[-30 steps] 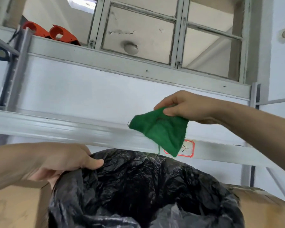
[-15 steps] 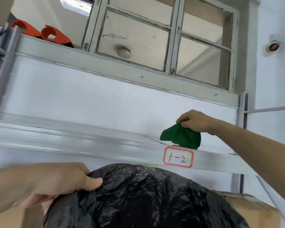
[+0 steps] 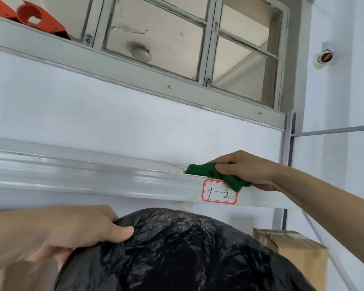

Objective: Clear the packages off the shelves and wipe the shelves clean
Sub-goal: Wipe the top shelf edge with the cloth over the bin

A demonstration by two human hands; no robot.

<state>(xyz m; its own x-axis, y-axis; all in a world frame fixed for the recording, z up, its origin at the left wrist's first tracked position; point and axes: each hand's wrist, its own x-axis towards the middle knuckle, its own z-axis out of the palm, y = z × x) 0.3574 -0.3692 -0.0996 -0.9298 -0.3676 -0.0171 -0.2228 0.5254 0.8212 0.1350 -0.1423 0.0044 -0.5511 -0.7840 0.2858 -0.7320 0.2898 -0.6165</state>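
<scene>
We are now pressing the green cloth down onto the front lip of the shelf, where a second ago it was dangling in the air above the black plastic bag; our judgement is that the wiping step is starting at this end of the shelf. Our right hand is gripping the cloth, fingers curled over its top, and just below that grip a red-bordered label is reading "1-2" in handwriting. Our left hand is still clutching the bag's rim, thumb on top. No packages are showing on this shelf.
</scene>
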